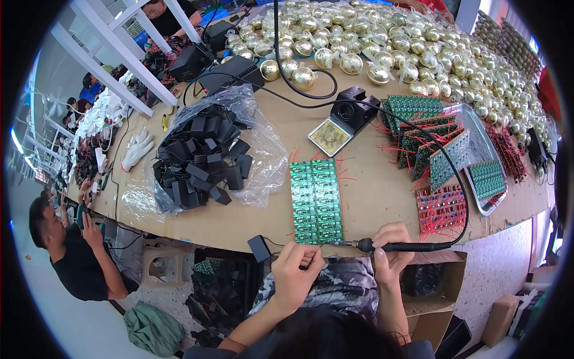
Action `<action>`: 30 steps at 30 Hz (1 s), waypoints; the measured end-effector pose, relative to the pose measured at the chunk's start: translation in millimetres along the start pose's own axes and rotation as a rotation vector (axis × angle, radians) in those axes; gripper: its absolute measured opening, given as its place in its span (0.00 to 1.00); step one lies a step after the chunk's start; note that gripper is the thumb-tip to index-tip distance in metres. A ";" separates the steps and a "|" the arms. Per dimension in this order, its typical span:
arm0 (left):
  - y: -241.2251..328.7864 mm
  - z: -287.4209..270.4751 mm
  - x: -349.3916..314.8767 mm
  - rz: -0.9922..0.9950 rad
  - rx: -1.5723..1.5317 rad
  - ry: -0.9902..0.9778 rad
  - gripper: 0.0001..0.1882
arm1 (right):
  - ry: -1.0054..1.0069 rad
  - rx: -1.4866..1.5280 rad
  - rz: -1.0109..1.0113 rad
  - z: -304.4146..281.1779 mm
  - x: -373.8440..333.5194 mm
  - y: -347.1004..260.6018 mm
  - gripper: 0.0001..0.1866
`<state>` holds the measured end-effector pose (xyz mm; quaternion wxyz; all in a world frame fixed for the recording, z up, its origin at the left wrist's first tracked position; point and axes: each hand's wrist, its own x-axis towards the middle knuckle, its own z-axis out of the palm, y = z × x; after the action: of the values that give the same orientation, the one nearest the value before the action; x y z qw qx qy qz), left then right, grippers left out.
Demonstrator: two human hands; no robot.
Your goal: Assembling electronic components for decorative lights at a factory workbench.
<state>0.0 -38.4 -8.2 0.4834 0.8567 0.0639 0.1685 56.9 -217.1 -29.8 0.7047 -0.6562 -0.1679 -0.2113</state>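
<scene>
A soldering iron (412,246) lies level in my right hand (391,248), its fingers closed round the front of the black handle. The metal tip points left, at the near edge of a green circuit board panel (315,200) lying flat on the table. By that same edge my left hand (295,269) is closed in a pinch on a thin dark wire, largely hidden by the fingers. The wire leads to a small black box (259,248) at the table's front edge, just left of the hand.
A clear plastic bag (263,155) holds many black boxes. Behind the panel stands a soldering stand (332,137) with a sponge. Boards with red wires (442,209) and a metal tray (493,203) lie right. Gold balls (371,45) fill the back. A co-worker (84,251) sits left.
</scene>
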 end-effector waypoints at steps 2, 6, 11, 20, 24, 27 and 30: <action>-0.4 0.1 0.0 -0.004 -0.003 0.003 0.06 | -0.011 -0.003 -0.018 -0.8 -0.1 1.3 0.05; 0.4 -0.3 1.0 -0.006 -0.005 -0.002 0.06 | -0.022 -0.002 -0.030 -0.6 0.6 1.1 0.05; -0.9 -0.6 0.3 -0.005 -0.002 -0.008 0.06 | -0.020 -0.001 -0.016 -1.0 0.6 1.5 0.05; 2.4 -0.6 1.6 -0.017 -0.006 -0.007 0.06 | 0.221 0.267 0.128 -5.0 1.5 11.3 0.12; 1.6 -0.8 0.3 -0.010 0.003 -0.006 0.05 | 0.219 0.248 0.111 -3.6 1.0 10.5 0.12; -1.1 -0.8 -1.7 0.041 0.080 0.009 0.05 | 0.216 0.257 0.117 -3.2 1.4 9.4 0.11; 1.2 -2.4 -3.3 0.125 0.207 0.025 0.06 | 0.229 0.269 0.129 -2.1 2.4 7.8 0.11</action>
<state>-4.1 -38.0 -6.8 0.3802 0.9021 0.0335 0.2016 62.8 -219.0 -35.4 0.8128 -0.5369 -0.0709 -0.2146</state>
